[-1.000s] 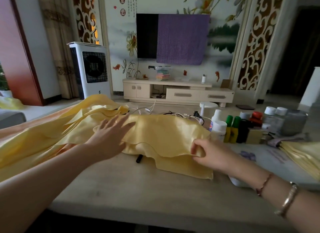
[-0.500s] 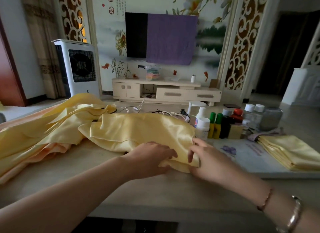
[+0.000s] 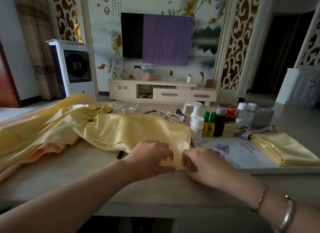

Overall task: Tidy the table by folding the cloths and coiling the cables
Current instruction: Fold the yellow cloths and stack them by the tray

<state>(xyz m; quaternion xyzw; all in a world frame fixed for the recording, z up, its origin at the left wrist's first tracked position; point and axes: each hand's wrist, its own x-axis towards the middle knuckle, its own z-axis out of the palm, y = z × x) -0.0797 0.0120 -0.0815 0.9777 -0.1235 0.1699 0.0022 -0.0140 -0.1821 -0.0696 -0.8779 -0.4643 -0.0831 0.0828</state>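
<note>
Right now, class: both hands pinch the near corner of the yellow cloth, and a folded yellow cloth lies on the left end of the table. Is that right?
Not quite. In the head view the left hand and right hand do pinch the yellow cloth at its near corner, but the folded yellow cloth lies on the right end of the table.

glossy satin cloth (image 3: 138,130) — matt table (image 3: 86,177)

A pale yellow satin cloth (image 3: 135,130) lies folded over in the middle of the table (image 3: 86,177), its near right corner gathered towards the front edge. A loose heap of yellow and peach cloths (image 3: 39,134) covers the left end. 1 folded yellow stack (image 3: 284,149) sits at the right. White and black cables (image 3: 162,114) tangle along the far edge.
</note>
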